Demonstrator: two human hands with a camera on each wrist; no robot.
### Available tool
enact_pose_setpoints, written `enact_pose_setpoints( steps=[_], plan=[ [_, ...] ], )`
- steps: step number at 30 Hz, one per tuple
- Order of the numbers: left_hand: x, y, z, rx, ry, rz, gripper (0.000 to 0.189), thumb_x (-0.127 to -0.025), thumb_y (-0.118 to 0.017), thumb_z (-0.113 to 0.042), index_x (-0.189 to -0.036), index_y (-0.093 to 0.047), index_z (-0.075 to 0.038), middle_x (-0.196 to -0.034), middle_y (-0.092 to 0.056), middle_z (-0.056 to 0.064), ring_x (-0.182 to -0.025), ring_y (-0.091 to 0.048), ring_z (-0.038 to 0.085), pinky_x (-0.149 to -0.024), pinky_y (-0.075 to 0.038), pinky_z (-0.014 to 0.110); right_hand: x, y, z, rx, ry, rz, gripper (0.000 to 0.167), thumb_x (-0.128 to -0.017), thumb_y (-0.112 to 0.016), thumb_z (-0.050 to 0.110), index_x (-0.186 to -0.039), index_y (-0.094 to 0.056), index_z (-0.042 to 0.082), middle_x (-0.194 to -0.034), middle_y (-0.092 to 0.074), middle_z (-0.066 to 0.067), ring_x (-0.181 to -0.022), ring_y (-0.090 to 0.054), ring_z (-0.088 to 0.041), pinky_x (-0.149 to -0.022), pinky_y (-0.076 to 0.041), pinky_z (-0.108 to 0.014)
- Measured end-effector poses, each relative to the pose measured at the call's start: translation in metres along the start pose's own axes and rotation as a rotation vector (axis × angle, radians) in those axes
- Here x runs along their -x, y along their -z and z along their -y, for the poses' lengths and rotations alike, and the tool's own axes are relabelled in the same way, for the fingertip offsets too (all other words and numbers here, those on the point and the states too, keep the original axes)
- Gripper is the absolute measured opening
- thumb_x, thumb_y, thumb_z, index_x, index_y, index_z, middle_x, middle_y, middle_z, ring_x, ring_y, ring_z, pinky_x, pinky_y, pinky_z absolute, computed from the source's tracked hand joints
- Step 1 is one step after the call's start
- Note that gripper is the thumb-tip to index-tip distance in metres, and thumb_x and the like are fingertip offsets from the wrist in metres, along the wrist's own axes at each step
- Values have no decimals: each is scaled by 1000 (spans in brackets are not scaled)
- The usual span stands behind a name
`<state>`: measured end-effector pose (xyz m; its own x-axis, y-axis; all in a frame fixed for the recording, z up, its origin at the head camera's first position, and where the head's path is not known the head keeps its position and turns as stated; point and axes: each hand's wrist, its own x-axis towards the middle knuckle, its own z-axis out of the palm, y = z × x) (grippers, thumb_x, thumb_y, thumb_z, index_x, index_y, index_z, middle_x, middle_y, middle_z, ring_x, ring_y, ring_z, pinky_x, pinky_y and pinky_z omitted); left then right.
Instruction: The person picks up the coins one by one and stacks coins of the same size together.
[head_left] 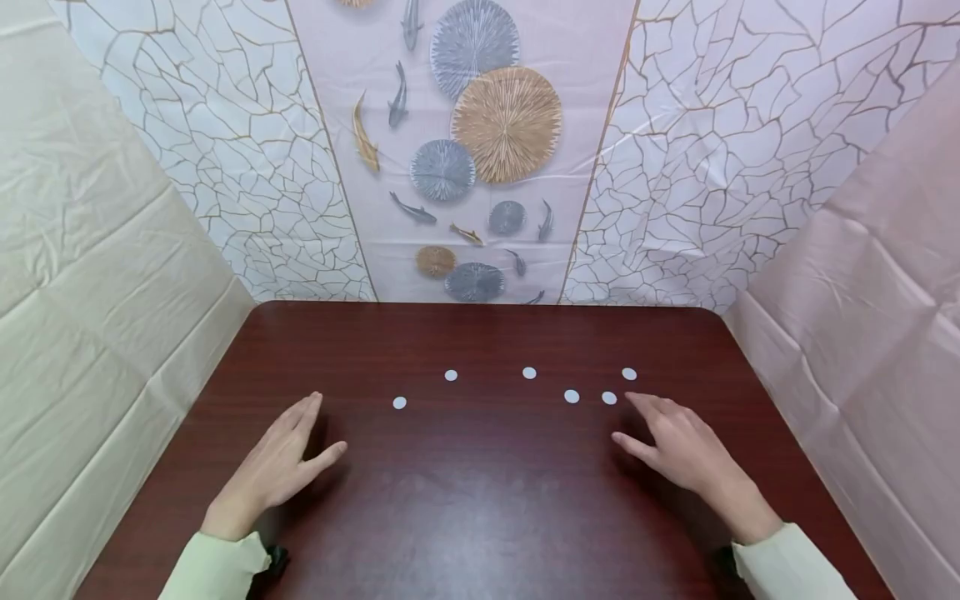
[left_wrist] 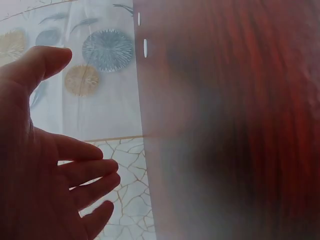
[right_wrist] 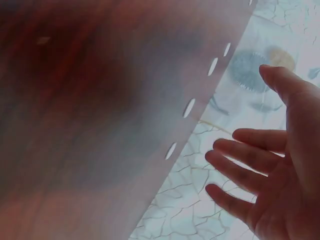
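Observation:
My left hand (head_left: 279, 458) is over the left part of the dark red-brown table (head_left: 480, 492), its fingers extended and thumb spread toward the middle. Nothing lies between its fingers in the left wrist view. On the other side, my right hand (head_left: 684, 442) hovers with relaxed, spread fingers and holds nothing. Its fingertips are close to a white round disc (head_left: 609, 398), with another white disc (head_left: 628, 374) just beyond. Nearest the left hand is a white disc (head_left: 400, 402) to its right. Further flat white discs lie between, including one at the middle (head_left: 529, 372).
A patterned curtain (head_left: 506, 125) with fish and round motifs hangs behind the table's far edge. Plain pale cloth walls stand at the left (head_left: 97, 275) and right (head_left: 862, 308). Dark bands or devices show at both cuffs, such as the left one (head_left: 277, 560).

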<state>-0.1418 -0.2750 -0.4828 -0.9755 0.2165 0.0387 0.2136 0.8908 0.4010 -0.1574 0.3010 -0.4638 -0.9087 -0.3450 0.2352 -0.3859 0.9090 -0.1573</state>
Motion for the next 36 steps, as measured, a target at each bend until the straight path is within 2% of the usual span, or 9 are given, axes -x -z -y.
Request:
enact_pose_setpoints(
  steps=[3, 7, 18, 25, 31, 36],
  plan=[
    [-2, 1, -3, 31, 14, 15, 95, -101, -60, -60, -165, -27, 3, -169, -32, 26, -155, -31, 47, -121, -32, 67, -9, 1, 7, -41, -7, 46, 64, -95, -76, 41, -139, -63, -4, -134, -68, -26, -123, -66, -43, -100, -54, -61],
    [-7, 1, -6, 39, 13, 17, 91, -102, -61, -57, -164, -30, 1, -167, -36, 25, -153, -35, 46, -119, -35, 67, -21, -1, 16, -74, 23, 59, 59, -94, -79, 37, -132, -67, -6, -127, -71, -24, -116, -69, -39, -98, -57, -56],
    [-27, -5, -13, 26, -112, -81, 66, -99, -72, -31, -149, -52, 8, -149, -59, 28, -138, -57, 46, -111, -47, 63, -54, -15, 51, -109, 165, 89, 48, -88, -85, 28, -121, -70, -5, -110, -73, -14, -99, -71, -26, -88, -61, -44],
    [-38, -9, -19, 46, -157, -121, 62, -95, -75, -24, -144, -57, 9, -143, -63, 29, -132, -61, 46, -107, -50, 63, -76, -24, 76, -127, 245, 136, 43, -88, -84, 26, -119, -71, -2, -109, -74, -11, -102, -72, -26, -91, -60, -42],
    [-43, -12, -21, 56, -172, -124, 61, -94, -77, -21, -142, -59, 10, -141, -64, 30, -130, -63, 46, -104, -53, 62, -94, -35, 100, -140, 312, 160, 42, -88, -84, 24, -119, -72, -1, -113, -75, -11, -104, -74, -26, -90, -61, -40],
    [-49, -15, -24, 61, -169, -128, 59, -93, -77, -21, -141, -59, 10, -140, -65, 29, -128, -64, 45, -102, -54, 61, -108, -44, 119, -175, 316, 221, 41, -90, -83, 22, -123, -71, -1, -117, -73, -12, -105, -73, -24, -86, -62, -36]
  ],
)
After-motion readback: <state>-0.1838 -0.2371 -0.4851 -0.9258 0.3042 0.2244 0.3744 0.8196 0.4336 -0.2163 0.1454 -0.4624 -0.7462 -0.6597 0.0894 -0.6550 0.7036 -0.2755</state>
